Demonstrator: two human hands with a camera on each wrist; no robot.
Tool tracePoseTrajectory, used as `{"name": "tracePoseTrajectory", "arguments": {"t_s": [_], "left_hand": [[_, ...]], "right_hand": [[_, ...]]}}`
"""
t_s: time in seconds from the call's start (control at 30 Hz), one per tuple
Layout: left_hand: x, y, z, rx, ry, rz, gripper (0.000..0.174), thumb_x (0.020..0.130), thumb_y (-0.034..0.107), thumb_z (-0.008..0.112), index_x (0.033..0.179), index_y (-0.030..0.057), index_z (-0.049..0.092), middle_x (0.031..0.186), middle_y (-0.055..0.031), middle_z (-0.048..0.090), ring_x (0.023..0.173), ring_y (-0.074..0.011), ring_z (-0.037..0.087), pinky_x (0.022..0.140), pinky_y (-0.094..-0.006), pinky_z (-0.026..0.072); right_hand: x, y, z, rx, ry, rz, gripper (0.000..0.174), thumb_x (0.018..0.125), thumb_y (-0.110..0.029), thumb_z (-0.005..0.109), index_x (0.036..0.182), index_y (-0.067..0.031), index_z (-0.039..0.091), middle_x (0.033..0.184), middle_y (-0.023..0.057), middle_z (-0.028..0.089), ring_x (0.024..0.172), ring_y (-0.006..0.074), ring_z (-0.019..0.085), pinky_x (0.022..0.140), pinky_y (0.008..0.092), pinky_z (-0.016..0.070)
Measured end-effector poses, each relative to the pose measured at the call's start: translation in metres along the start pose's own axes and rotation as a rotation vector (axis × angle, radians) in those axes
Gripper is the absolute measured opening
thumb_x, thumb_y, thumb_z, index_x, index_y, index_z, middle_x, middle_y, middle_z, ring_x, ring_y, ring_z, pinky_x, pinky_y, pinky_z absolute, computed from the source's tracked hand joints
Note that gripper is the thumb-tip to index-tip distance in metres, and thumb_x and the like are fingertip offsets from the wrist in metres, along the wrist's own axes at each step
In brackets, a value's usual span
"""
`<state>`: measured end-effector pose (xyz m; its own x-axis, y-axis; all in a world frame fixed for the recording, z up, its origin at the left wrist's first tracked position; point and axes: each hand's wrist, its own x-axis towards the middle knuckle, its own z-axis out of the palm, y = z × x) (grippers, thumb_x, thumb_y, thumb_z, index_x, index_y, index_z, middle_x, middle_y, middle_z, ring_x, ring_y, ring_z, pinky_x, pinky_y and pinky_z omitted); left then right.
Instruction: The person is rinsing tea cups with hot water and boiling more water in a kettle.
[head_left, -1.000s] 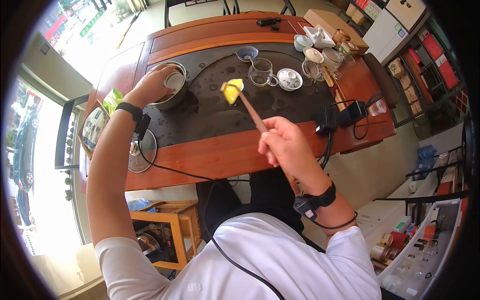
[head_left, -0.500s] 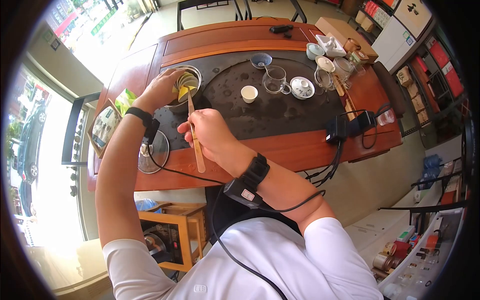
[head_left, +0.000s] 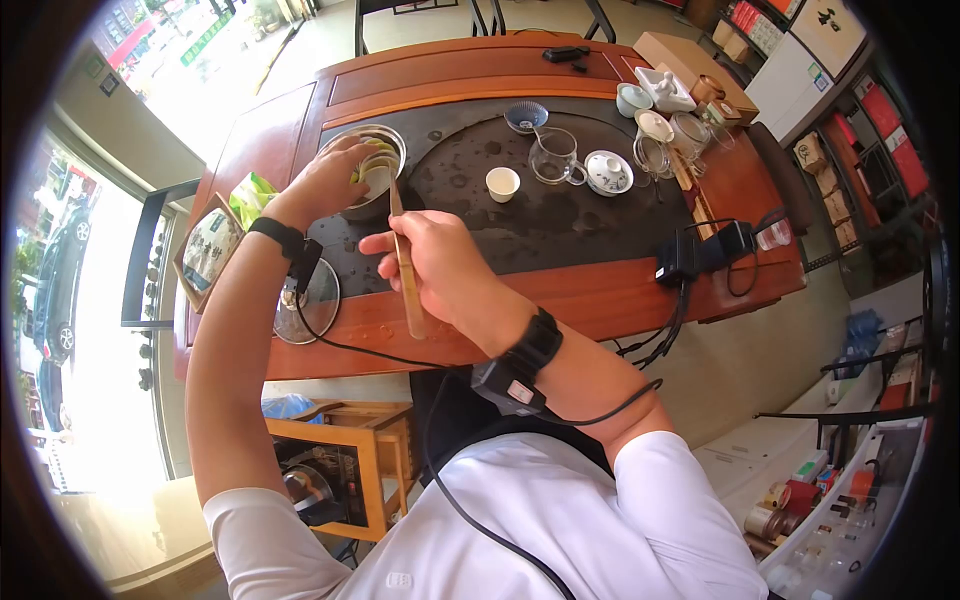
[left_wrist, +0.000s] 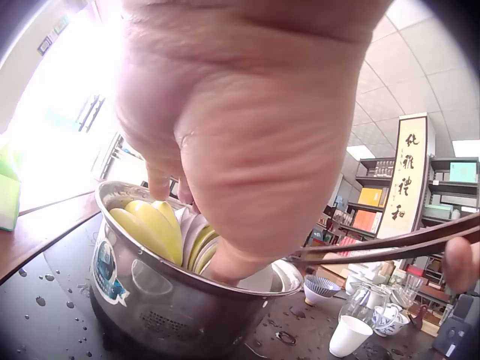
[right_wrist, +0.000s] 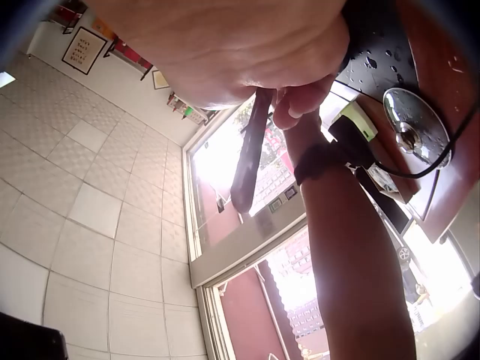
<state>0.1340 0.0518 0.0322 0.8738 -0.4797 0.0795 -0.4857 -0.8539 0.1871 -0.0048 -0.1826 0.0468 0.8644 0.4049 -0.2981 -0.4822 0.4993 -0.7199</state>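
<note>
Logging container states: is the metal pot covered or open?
The pot is open: yellow pieces show inside it, the left hand reaches in, and a glass lid lies apart.

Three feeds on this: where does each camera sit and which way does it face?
Head: worn on head, faces forward and down at table, pot, tongs; shows left hand, right hand, both arms, shirt.
Left wrist: looks past left hand into pot, across table to shelves; some right fingers at edge.
Right wrist: looks past right hand at ceiling and lid; shows left forearm.
Shared: head/left wrist, pot; head/right wrist, lid.
</note>
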Motion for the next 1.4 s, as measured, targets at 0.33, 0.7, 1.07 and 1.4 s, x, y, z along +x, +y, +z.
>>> {"name": "tracePoseTrajectory", "arguments": {"t_s": [0.33,0.7,1.07,1.4], "left_hand": [[-0.008,0.012,-0.008,-0.029,-0.027,-0.034,0.074,0.086,0.01,0.078,0.156,0.0106,0.055,0.163,-0.0248,0.05,0.151,-0.0427,0.048,0.126,-0.0452,0.041],[-0.011,0.023,-0.006,0.007,-0.013,-0.041,0.073,0.086,0.005,0.068,0.157,0.009,0.053,0.162,-0.0259,0.051,0.153,-0.044,0.045,0.128,-0.0462,0.0388],[-0.018,0.017,-0.024,-0.115,0.036,-0.177,0.066,0.089,0.003,0.061,0.155,0.0076,0.056,0.148,-0.0261,0.064,0.137,-0.045,0.061,0.116,-0.0468,0.0495],[-0.021,-0.009,-0.032,-0.584,0.107,-0.279,0.042,0.103,0.026,0.068,0.136,-0.0007,0.072,0.112,-0.0135,0.079,0.097,-0.0231,0.076,0.09,-0.0374,0.0599]], "right_hand": [[-0.085,-0.052,-0.12,-1.95,0.243,-0.504,0.022,0.098,-0.012,0.065,0.114,0.0024,0.061,0.077,0.0208,0.075,0.072,0.037,0.077,0.065,0.0483,0.0605],[-0.056,-0.065,-0.143,-2.268,0.135,-0.486,0.01,0.091,-0.006,0.068,0.098,-0.0002,0.064,0.079,0.0182,0.077,0.074,0.0351,0.079,0.067,0.0451,0.0619],[-0.06,-0.065,-0.15,-2.002,0.163,-0.608,0.014,0.095,-0.008,0.066,0.105,-0.0014,0.059,0.081,0.0191,0.074,0.073,0.0401,0.075,0.067,0.0509,0.0604],[-0.025,-0.065,-0.062,-2.28,-0.2,-1.232,0.009,0.092,-0.009,0.067,0.097,-0.006,0.061,0.071,0.0058,0.066,0.066,0.0234,0.075,0.055,0.035,0.058]]}}
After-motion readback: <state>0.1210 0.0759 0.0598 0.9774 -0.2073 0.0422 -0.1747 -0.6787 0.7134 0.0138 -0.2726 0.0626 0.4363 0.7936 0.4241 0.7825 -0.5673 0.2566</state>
